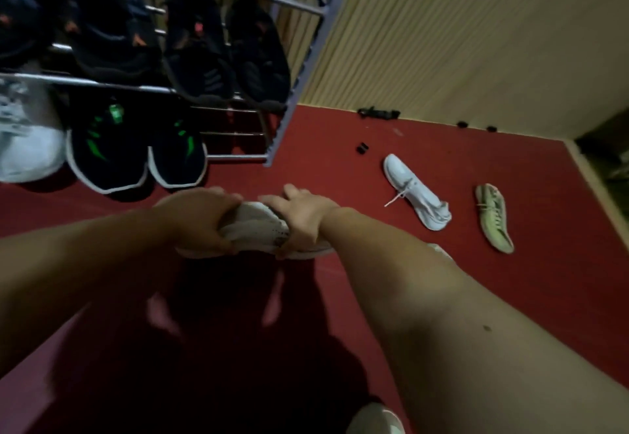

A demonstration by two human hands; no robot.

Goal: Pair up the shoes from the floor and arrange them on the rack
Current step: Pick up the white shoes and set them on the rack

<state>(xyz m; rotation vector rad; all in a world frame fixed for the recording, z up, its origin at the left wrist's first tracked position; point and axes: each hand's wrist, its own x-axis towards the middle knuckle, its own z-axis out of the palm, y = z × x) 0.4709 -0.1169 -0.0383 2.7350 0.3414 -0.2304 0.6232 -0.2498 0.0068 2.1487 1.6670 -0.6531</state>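
1. Low at six o'clock, a pale shoe toe [374,420] shows at the frame's edge on the red floor [527,297].
2. At centre frame, the left hand [200,222] and the right hand [299,222] grip a whitish sneaker [255,226] from either side above the floor, fingers curled over its knit upper. It cannot be told whether one shoe or two pressed together are held.
3. At three o'clock from the hands, a white laced sneaker [417,192] lies on the floor with one lace trailing. A pale green shoe [493,217] lies just beyond it, apart.
4. At eleven o'clock stands the metal rack [306,69]. On its lower shelf a pair of black shoes with green markings [109,154] sits beside a white shoe [27,147] at the far left.
5. On the shelf above, black shoes with red accents [200,45] stand in a row, toes outward. Their logos are too blurred to read.
6. At one o'clock, small black objects [377,113] lie on the floor along the ribbed beige wall [476,42].
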